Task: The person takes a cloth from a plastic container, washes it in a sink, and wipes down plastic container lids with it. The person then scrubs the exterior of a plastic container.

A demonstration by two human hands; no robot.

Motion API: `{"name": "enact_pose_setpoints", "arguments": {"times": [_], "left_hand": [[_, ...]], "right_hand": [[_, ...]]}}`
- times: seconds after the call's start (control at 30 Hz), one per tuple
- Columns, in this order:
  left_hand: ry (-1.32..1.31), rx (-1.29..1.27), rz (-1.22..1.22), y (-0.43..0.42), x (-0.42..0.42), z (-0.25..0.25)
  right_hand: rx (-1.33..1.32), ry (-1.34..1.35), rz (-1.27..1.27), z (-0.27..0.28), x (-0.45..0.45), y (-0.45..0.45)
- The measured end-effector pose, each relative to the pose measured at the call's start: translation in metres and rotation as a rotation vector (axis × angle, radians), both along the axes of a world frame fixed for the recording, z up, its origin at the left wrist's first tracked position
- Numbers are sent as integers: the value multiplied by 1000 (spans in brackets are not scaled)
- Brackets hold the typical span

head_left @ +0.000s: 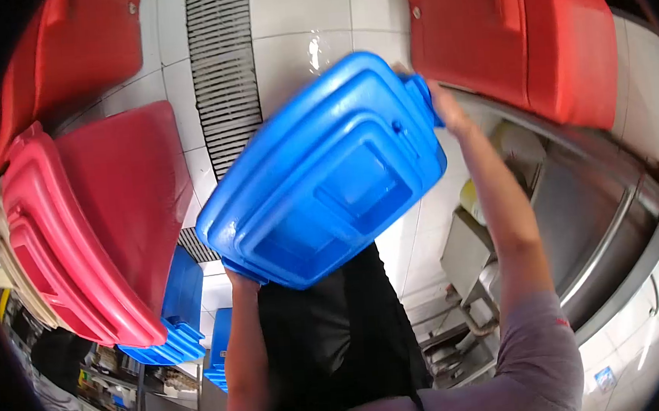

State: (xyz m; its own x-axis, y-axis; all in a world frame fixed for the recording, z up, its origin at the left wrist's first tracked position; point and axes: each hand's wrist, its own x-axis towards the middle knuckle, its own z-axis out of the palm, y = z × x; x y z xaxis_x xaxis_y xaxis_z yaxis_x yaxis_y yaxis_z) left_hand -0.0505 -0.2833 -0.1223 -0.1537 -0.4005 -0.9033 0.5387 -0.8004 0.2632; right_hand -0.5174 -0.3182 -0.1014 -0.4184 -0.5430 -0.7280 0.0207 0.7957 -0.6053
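Observation:
A large blue bin lid is held up in front of my body, tilted with its right end higher and farther away. Two recessed rectangles show on its upper face. At the lower left end, my left hand is closed on the lid's edge, with most fingers hidden under it. At the upper right end, my right hand grips the handle, its fingers partly out of sight behind the blue plastic.
On the left stands a red bin with a red lid; blue containers are below it. More red bins stand beyond. A floor drain grate crosses the tiles. Steel equipment lines the right. Another person is at lower left.

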Motion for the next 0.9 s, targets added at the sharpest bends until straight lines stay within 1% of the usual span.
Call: {"name": "enact_pose_setpoints", "arguments": {"times": [0.03,0.07,0.1,0.13,0.17,0.23,0.27,0.3,0.33,0.37,0.43,0.5,0.57,0.6,0.63,0.7,0.77,0.83,0.9], "left_hand": [[-15,23,43,1,0,-1],[-40,57,81,6,5,-1],[-54,78,114,4,7,-7],[-98,67,145,-8,-9,5],[-135,62,99,-12,-8,1],[-29,56,89,-24,-5,4],[-104,109,127,-38,-8,8],[-272,204,169,-56,-14,14],[-297,135,111,-70,-8,6],[-317,69,54,-86,1,-5],[-252,-53,-65,-134,7,-20],[-462,-50,-255,-193,-15,-16],[-483,-29,-370,-246,-46,-5],[-471,-49,-391,-267,-45,-19],[-457,-65,-418,-283,-44,-31],[-450,-75,-370,-304,-56,-31],[-427,-53,-326,-314,-61,-33],[-383,-28,-282,-321,-60,-35],[-394,-92,-160,-317,-72,-29]], "right_hand": [[120,-5,-79,15,8,-8],[137,-109,-102,15,7,-9],[159,-203,-122,9,3,-9],[175,-286,-140,0,-4,-7],[204,-366,-156,-9,-13,-2],[169,-588,-232,-24,-29,6],[154,-717,-293,-28,-34,9],[137,-851,-361,-30,-35,12],[109,-888,-375,-24,-32,13],[61,-904,-456,-28,-30,20],[-27,-926,-610,-35,-22,38],[-104,-851,-673,-26,-1,34],[-152,-813,-721,-17,5,29],[-145,-667,-754,-37,1,33],[-174,-628,-726,-36,-2,21],[-222,-546,-663,-28,-11,-19],[-129,-534,-587,-22,-32,-64],[-91,-398,-398,-25,-59,-111],[-110,-42,-358,-38,-89,-156]]}}
